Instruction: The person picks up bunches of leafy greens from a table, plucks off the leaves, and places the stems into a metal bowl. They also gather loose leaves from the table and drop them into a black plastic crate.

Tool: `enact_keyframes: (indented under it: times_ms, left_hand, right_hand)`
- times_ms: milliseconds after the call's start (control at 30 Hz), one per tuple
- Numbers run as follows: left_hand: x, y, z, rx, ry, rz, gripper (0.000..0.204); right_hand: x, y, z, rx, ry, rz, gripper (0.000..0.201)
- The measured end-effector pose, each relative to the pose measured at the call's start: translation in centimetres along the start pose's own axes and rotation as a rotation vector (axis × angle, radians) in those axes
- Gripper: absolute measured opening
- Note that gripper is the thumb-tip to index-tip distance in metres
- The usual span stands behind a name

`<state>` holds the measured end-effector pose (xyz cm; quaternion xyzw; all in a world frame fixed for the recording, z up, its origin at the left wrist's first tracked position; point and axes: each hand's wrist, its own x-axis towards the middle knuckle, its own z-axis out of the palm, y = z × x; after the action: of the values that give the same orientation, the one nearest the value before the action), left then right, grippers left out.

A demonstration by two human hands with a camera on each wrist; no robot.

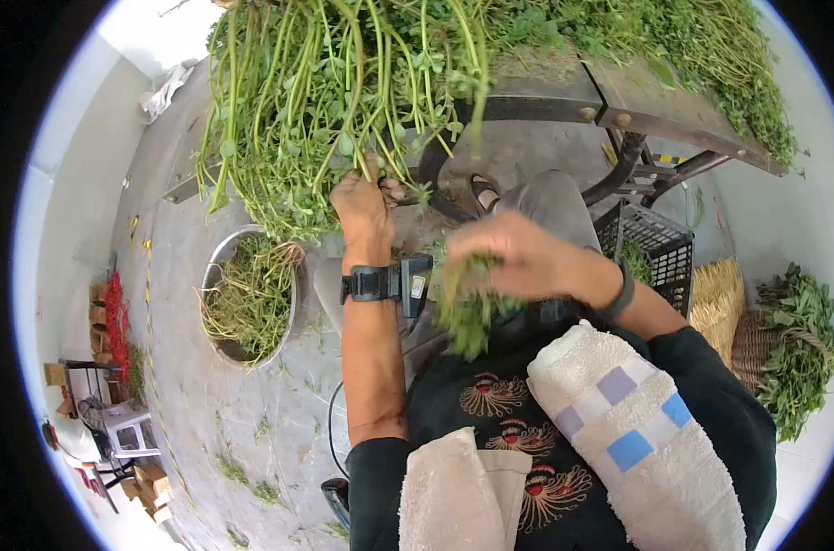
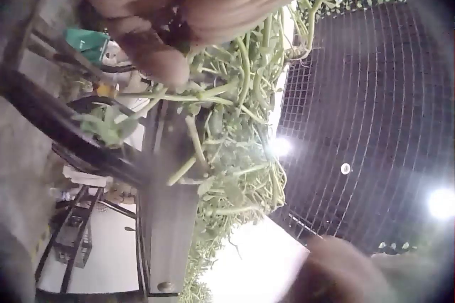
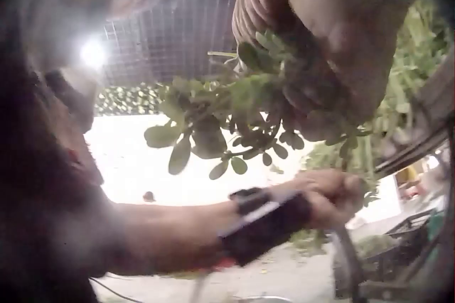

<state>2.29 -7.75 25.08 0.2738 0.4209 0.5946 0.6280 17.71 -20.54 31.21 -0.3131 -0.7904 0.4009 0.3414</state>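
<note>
In the head view, a heap of purslane (image 1: 279,138) hangs over the table's near edge with its pale green stems trailing down. My left hand (image 1: 364,209) is up at these stems, its fingers curled about a purslane sprig; the left wrist view shows the thumb (image 2: 162,63) against green stalks. My right hand (image 1: 509,255), blurred, grips a bunch of purslane (image 1: 467,317) above my lap, leaves pointing down. In the right wrist view, round leaves (image 3: 208,136) stick out from under the curled right fingers.
A metal basin (image 1: 295,308) of stalks and roots stands on the floor at left. To the right are a black plastic crate (image 1: 679,253) and a woven basket (image 1: 757,349) with leafy greens. More greens (image 1: 693,46) cover the table's right side. Curved metal legs (image 1: 619,174) support the table.
</note>
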Motion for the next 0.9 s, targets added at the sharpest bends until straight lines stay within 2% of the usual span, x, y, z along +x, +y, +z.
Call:
enact_keyframes:
  times_ms: [67,100,133,200,367,433,667,733,767,800,833,867,900]
  left_hand:
    - [-0.7,0.6,0.4,0.116,-0.09,-0.084,0.014]
    - [-0.9,0.5,0.2,0.044,-0.165,-0.089,0.017]
    - [-0.9,0.4,0.0,0.039,-0.156,-0.089,0.017]
    - [-1.4,0.0,-0.6,-0.015,-0.223,-0.142,0.016]
    - [-2.0,-0.6,-0.9,-0.037,-0.281,-0.166,0.018]
    - [-2.4,-0.7,-0.9,-0.067,-0.369,-0.183,0.022]
    - [-3.0,-1.9,-2.3,0.048,-0.309,-0.158,0.019]
    - [-3.7,-2.0,-2.0,0.067,-0.316,-0.178,0.019]
    - [-3.8,-1.9,-1.9,0.09,-0.324,-0.196,0.018]
    - [-3.5,-1.9,-1.9,0.088,-0.323,-0.192,0.018]
    - [-3.1,-2.1,-2.1,0.029,-0.209,-0.19,0.018]
    - [-2.6,-2.4,-2.4,-0.035,-0.095,-0.185,0.017]
    - [-2.2,-1.9,-3.2,-0.018,-0.115,-0.157,0.016]
  right_hand:
    - [0.8,3.1,-1.0,0.113,0.139,0.001,0.016]
    - [0.9,3.6,-1.1,0.239,0.215,0.095,0.017]
    - [0.9,4.0,-1.3,0.242,0.205,0.097,0.017]
    - [0.5,4.9,-1.3,0.605,0.493,0.494,0.018]
    - [1.8,7.1,0.7,0.518,0.532,0.426,0.023]
    - [2.6,7.7,1.8,0.608,0.424,0.373,0.025]
    - [1.4,7.9,1.7,0.377,0.354,0.511,0.03]
    - [1.4,7.3,1.7,0.339,0.202,0.478,0.029]
    - [1.3,6.7,1.4,0.337,0.199,0.476,0.029]
    - [1.1,5.6,0.9,0.234,0.056,0.438,0.028]
    - [1.0,4.5,0.7,0.129,-0.086,0.397,0.028]
    - [0.9,3.7,1.1,0.124,-0.093,0.392,0.028]
    - [0.6,2.8,1.8,0.137,-0.178,0.255,0.027]
